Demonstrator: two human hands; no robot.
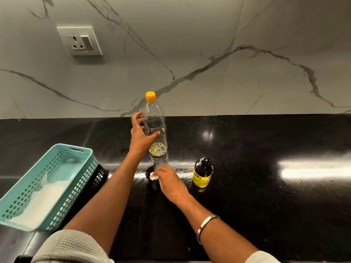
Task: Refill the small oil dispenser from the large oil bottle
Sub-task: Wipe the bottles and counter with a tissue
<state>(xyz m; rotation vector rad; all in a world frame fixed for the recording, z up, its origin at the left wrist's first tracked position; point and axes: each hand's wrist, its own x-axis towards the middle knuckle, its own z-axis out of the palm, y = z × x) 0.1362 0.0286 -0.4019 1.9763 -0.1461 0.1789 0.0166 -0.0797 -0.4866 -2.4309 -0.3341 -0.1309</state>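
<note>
The large oil bottle (pixel 156 128) is clear plastic with an orange cap and a little yellow oil at its bottom. It stands upright near the back of the black counter (pixel 266 196). My left hand (pixel 141 136) grips its left side, thumb across the front and fingers curled round the back. My right hand (pixel 171 184) presses a small white tissue (pixel 153 176) onto the counter just in front of the bottle's base. The small oil dispenser (pixel 202 173), with a black cap and full of yellow oil, stands upright right of my right hand, apart from it.
A teal plastic basket (pixel 79 175) with white paper or cloth inside sits at the left, a black basket edge (pixel 99 177) showing beside it. A marble wall with a power socket (pixel 80 41) rises behind the counter. Smear marks shine around the bottle's base.
</note>
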